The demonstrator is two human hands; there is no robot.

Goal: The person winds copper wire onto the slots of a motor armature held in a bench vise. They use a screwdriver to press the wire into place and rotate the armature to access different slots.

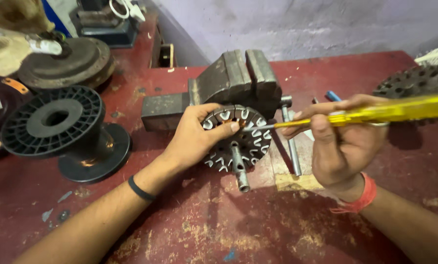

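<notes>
Worn red paint covers the workbench (219, 230), chipped in patches down to pale wood, with a rough lilac wall behind it. At the back of the bench sits a heavy grey metal vise (229, 83), blocky and dull, its jaws closed and its slim steel handle bar (291, 146) hanging down the front. To the left stands a black plastic spool (57, 127), ribbed on its round flange and set on a wider flat base, and beyond it lies a thick rusty metal disc (72, 61). Just in front of the vise is a round motor stator (238, 139), dark laminated steel ringed with slots lined in white insulation, a plain steel shaft sticking out of its centre. A second slotted stator (414, 80) lies at the right edge, partly blurred. The left hand (192, 139) wraps the stator's left rim, thumb pressed on its face. The right hand (341, 142) is curled tight round a yellow-handled screwdriver (375, 112), translucent plastic with a thin metal blade whose tip appears to touch a slot near the thumb
</notes>
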